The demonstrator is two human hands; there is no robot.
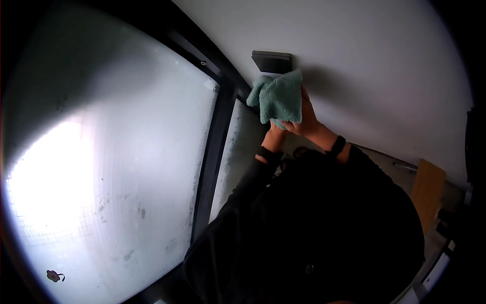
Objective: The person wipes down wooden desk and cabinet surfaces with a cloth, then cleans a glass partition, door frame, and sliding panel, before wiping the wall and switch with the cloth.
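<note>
A green cloth (pixel 281 99) is held up in front of the white wall, just below a dark rectangular box (pixel 272 62) mounted there. My right hand (pixel 309 119) grips the cloth from its right side, fingers partly behind it. Beneath the cloth's lower edge is my left hand (pixel 276 133), also holding the cloth, with most of its fingers hidden. Both wrists carry dark bands.
On the left stands a frosted glass pane (pixel 147 147) in a black frame (pixel 210 157), with a small flower-shaped decoration (pixel 53 276) at its lower left. The white wall (pixel 385 76) spans the upper right. A wooden board (pixel 428 190) is at the right.
</note>
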